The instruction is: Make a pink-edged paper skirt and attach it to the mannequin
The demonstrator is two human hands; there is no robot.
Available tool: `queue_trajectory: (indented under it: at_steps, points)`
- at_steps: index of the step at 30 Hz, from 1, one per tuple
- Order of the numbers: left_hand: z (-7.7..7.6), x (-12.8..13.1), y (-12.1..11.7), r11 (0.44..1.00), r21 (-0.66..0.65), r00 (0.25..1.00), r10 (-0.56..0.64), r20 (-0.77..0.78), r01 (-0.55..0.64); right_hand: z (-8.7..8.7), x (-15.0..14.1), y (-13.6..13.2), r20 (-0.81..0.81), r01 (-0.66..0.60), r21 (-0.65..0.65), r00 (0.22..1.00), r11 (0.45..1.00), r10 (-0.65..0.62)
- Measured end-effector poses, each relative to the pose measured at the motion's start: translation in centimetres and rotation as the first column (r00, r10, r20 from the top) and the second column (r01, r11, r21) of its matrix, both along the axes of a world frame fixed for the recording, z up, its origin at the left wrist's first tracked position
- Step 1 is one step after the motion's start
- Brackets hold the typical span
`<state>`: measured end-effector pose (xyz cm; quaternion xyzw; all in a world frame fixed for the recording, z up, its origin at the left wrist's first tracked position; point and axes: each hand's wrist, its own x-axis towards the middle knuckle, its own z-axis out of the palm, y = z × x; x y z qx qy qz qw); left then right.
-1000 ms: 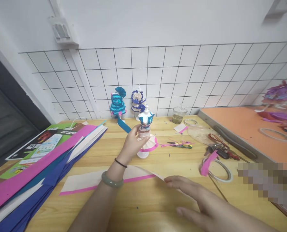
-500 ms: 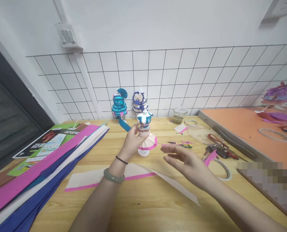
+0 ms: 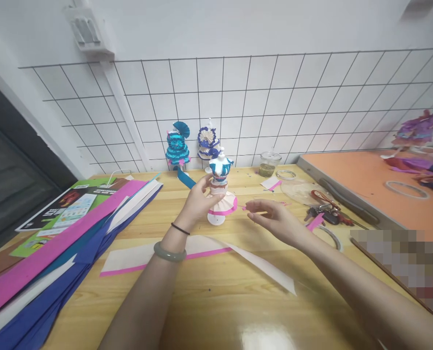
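Note:
My left hand [image 3: 200,197] is wrapped round the waist of a small white dress form [image 3: 216,219], which stands upright on the table. The form wears a blue-and-white top [image 3: 221,166] and a pleated cream paper skirt [image 3: 228,203] with a pink border. To its right, my right hand [image 3: 270,216] hovers with bent fingers, thumb apart, and nothing visible between them. Pink bits lie by its fingertips; most of what is behind that hand is hidden. Below the form stretches a long cream paper strip [image 3: 129,260] with a pink edge.
Two dressed forms, one teal [image 3: 178,148] and one purple-and-cream [image 3: 208,141], stand by the wall. Coloured paper strips [image 3: 92,228] cover the left side. A glass jar [image 3: 269,164], keys [image 3: 327,214] and a tape roll [image 3: 331,238] lie right, beside an orange board [image 3: 351,180].
My right hand has moved slightly, now covering the cutting tool and threads that showed behind it. My left hand still grips the form. The whole view has tilted a little downward.

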<state>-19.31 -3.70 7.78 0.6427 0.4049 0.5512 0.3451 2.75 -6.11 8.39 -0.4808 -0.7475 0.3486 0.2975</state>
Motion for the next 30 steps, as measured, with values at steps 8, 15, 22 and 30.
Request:
queue_trajectory:
  at_steps: [8, 15, 22, 30]
  points:
    - [1.1, -1.1, 0.0, 0.997, -0.017, 0.995, 0.08, -0.067, -0.081, -3.1, 0.2, -5.4, 0.438, -0.15, 0.092, 0.894, 0.984, 0.095]
    - [3.2, -3.3, -0.9, 0.986, 0.083, 0.98, 0.153, -0.124, -0.144, -3.1, -1.1, -5.0, 0.492, -0.217, 0.081, 0.857, 0.973, 0.15]
    - [5.5, -4.0, -2.6, 0.946, 0.238, 0.963, 0.251, -0.1, -0.221, -0.2, 1.8, -5.9, 0.267, -0.306, -0.256, 0.89, 0.917, 0.371]
    - [5.9, -2.9, -2.7, 0.887, 0.314, 0.935, 0.355, 0.006, -0.339, -2.4, 5.1, -3.9, 0.443, -0.072, 0.073, 0.896, 0.995, 0.032]
